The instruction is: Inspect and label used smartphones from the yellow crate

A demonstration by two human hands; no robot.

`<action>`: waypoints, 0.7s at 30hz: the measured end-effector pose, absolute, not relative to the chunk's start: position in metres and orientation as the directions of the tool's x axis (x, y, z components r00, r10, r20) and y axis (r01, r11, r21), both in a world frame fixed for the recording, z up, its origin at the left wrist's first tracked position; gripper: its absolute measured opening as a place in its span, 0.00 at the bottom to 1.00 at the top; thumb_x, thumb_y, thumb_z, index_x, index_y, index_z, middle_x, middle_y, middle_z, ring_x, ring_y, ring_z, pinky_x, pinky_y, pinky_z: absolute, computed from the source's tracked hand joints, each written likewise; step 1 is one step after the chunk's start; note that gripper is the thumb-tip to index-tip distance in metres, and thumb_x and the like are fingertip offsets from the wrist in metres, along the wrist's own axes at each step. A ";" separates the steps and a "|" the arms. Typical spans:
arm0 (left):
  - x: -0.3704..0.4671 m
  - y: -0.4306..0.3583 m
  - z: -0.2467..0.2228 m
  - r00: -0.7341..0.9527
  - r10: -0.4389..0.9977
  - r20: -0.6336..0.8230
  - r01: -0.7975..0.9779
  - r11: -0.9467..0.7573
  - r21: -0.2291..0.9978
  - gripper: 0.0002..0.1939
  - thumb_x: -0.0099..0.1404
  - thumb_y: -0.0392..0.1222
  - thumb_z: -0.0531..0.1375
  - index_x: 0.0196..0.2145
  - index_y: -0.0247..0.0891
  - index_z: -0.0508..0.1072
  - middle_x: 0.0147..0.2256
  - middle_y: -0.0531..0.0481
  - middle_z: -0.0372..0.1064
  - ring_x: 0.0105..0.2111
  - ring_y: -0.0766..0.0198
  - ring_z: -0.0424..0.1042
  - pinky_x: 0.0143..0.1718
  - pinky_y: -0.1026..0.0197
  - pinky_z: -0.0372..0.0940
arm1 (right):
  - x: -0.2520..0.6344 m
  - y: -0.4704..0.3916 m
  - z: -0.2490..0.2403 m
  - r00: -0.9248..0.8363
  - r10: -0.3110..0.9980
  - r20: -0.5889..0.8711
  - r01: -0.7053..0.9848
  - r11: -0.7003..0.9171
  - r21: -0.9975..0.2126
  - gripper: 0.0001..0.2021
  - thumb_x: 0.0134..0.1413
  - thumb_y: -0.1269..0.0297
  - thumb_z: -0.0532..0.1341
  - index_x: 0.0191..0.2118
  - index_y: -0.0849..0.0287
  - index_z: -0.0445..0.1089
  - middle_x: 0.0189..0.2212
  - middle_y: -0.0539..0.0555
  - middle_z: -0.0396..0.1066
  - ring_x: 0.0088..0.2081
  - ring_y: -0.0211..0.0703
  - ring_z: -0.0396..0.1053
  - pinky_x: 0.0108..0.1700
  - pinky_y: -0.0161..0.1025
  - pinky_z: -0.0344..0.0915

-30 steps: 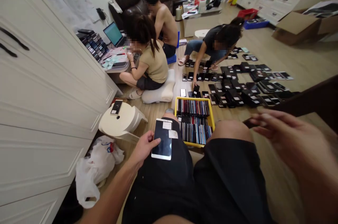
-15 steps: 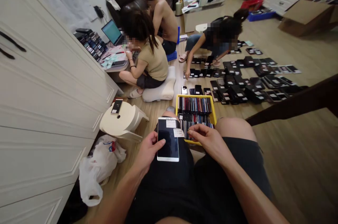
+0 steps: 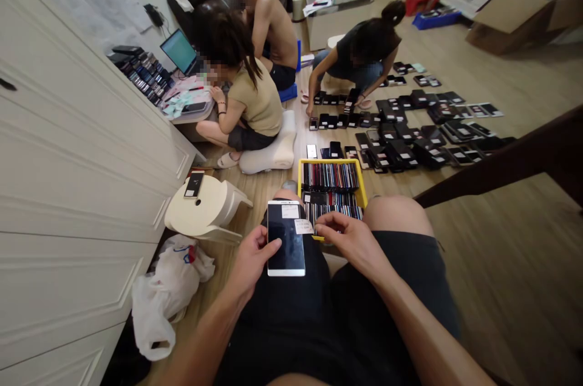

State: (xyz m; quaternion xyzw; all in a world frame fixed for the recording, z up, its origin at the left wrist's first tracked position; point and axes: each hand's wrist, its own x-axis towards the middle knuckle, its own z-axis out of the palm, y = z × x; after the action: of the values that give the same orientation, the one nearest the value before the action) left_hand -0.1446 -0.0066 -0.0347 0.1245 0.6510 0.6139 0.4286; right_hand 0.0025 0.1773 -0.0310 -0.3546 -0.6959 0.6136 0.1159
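Note:
A white-framed phone point(image 3: 286, 252) with a dark screen lies over my left thigh, and my left hand point(image 3: 255, 255) grips its left edge, thumb on the glass. One white label point(image 3: 290, 211) sits at the top of the screen. A second written label point(image 3: 303, 227) sticks out past the phone's right edge. My right hand point(image 3: 348, 240) is pinched at the right end of that second label. Just beyond my knees stands a yellow crate point(image 3: 364, 190) packed with upright phones in rows.
A cream stool point(image 3: 182, 211) holding a dark phone is at the left, with a white plastic bag point(image 3: 168, 283) below it. Many phones point(image 3: 401, 152) cover the floor ahead. Three people sit or crouch beyond. A dark beam point(image 3: 501, 161) crosses at the right.
The view has shifted slightly, moving the scene left. The crouching person ahead has raised their upper body a little. My hands keep nearly the same hold on the phone and label.

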 end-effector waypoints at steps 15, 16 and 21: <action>-0.144 -0.008 -0.038 -0.594 0.701 -0.396 -0.342 0.226 0.912 0.18 0.59 0.49 0.70 0.32 0.38 0.66 0.29 0.55 0.65 0.29 0.68 0.63 0.33 0.65 0.58 | -0.003 0.177 -0.036 -0.743 0.617 -0.258 0.378 0.068 -0.923 0.11 0.55 0.54 0.63 0.34 0.56 0.75 0.31 0.49 0.76 0.34 0.44 0.71 0.37 0.38 0.63; -0.144 -0.008 -0.038 -0.593 0.701 -0.396 -0.342 0.226 0.912 0.18 0.59 0.49 0.70 0.32 0.38 0.66 0.28 0.56 0.65 0.29 0.68 0.63 0.32 0.65 0.58 | -0.003 0.177 -0.035 -0.741 0.618 -0.262 0.384 0.070 -0.921 0.11 0.55 0.54 0.63 0.33 0.56 0.75 0.31 0.49 0.76 0.33 0.44 0.71 0.36 0.38 0.63; -0.144 -0.008 -0.038 -0.595 0.697 -0.401 -0.334 0.240 0.911 0.18 0.59 0.49 0.70 0.32 0.38 0.66 0.28 0.56 0.64 0.29 0.68 0.63 0.32 0.66 0.58 | -0.004 0.177 -0.035 -0.737 0.620 -0.270 0.401 0.079 -0.913 0.11 0.55 0.54 0.62 0.32 0.56 0.74 0.29 0.48 0.75 0.32 0.43 0.70 0.36 0.38 0.62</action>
State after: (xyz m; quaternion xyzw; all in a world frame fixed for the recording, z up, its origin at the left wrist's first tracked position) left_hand -0.1442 -0.0075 -0.0381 0.1372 0.6603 0.6010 0.4288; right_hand -0.0042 0.1768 -0.0350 -0.3505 -0.7284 0.5811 0.0940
